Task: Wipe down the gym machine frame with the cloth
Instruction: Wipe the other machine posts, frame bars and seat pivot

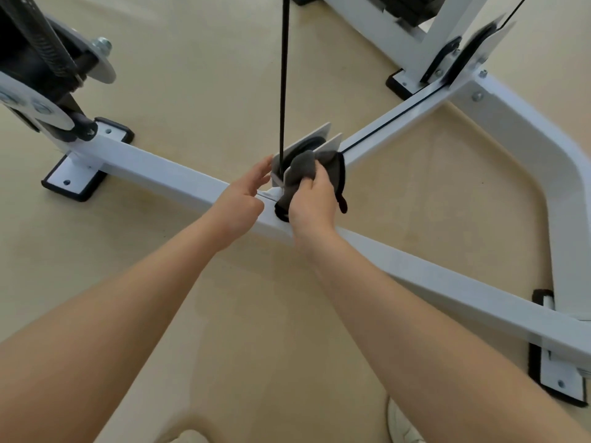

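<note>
Standing at the far left, a black and white pulley assembly [41, 75] with a bolt rises from the end of the white gym machine frame [160, 169], whose foot plate [75, 180] sits on the beige floor [198, 75]. The frame's low square beam runs from there diagonally down to the right across the floor. Near its middle the left hand [243, 199] hovers just over the beam, its fingers [260, 171] released and lightly bent, their tips reaching toward the near edge of a white pulley bracket [316, 139]; whether they touch it cannot be told. A black cable [284, 75] comes straight down from the top edge into that bracket. Just right of it, the right hand [315, 203] holds the grey cloth [303, 167], fingers clenched around the bunched fabric and pressing it against the bracket's near plate, right where the bracket meets the beam. A dark edge of the cloth hangs down beside the hand over the beam. From the bracket another white beam runs up to the right, with a thin black cable [390, 121] lying along its top, to a second pulley [470, 52]. Farther right a curved white tube [556, 174] bends down to a black-edged foot plate [558, 375] at the lower right.
</note>
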`<action>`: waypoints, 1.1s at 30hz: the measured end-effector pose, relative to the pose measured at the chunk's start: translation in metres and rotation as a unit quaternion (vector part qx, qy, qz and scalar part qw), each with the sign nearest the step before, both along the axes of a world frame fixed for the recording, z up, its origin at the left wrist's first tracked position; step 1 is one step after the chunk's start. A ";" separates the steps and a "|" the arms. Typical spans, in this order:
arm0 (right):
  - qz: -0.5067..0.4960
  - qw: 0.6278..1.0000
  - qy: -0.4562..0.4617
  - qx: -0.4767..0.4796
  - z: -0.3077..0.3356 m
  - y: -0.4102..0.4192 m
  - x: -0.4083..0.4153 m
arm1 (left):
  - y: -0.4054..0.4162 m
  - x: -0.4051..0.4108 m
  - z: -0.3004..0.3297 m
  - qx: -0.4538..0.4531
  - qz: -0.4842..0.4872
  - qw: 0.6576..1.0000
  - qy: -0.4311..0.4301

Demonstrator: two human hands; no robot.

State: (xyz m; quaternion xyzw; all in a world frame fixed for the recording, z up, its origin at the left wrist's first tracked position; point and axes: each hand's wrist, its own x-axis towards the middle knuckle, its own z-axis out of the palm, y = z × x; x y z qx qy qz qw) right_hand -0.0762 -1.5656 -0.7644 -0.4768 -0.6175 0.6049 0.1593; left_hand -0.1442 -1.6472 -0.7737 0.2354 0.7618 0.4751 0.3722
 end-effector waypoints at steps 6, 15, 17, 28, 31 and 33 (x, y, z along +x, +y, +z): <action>-0.084 0.996 -0.027 0.008 0.014 0.046 0.026 | -0.003 0.000 -0.002 -0.022 -0.007 1.000 0.022; 0.285 0.853 -0.110 0.424 0.042 0.129 -0.016 | 0.013 0.014 0.002 -0.008 0.058 0.989 0.132; 0.391 0.816 -0.148 0.398 0.035 0.129 -0.037 | 0.019 0.016 0.001 -0.022 0.078 0.985 0.151; 0.635 0.659 -0.192 0.356 0.036 0.091 -0.075 | 0.026 0.020 -0.009 -0.066 0.225 0.944 0.233; 0.611 0.640 -0.215 0.413 0.036 0.117 -0.066 | 0.020 0.015 -0.010 -0.070 0.220 0.941 0.245; 0.578 0.653 -0.248 0.422 0.036 0.132 -0.059 | 0.017 0.013 -0.011 -0.068 0.204 0.944 0.248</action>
